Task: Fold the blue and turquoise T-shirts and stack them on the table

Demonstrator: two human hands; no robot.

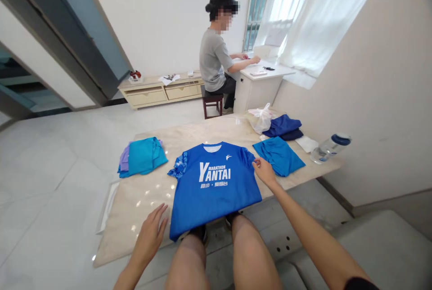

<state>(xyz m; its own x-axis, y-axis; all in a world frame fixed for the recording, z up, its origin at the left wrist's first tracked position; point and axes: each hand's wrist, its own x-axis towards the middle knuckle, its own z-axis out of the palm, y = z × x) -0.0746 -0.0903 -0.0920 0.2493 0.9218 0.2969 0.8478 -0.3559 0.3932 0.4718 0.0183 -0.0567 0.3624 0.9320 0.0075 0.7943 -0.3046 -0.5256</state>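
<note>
A blue T-shirt (214, 195) with white "Marathon Yantai" lettering lies face up on the table, its collar away from me and its hem hanging over the near edge. My right hand (265, 171) has its fingertips pinched at the edge of the sleeve on the right. To the left of the shirt, apart from it, my left hand (153, 228) hovers near the table with fingers stretched out and nothing in them. Close beyond my right hand lies a folded teal-blue garment (279, 155).
The table (124, 222) also bears teal and purple folded clothes (145, 157), a white plastic bag (261, 118), dark blue garments (283, 126) and a water bottle (329, 149). Another person (216, 58) sits at a white desk (258, 85) beyond. A grey sofa (381, 249) is at the right.
</note>
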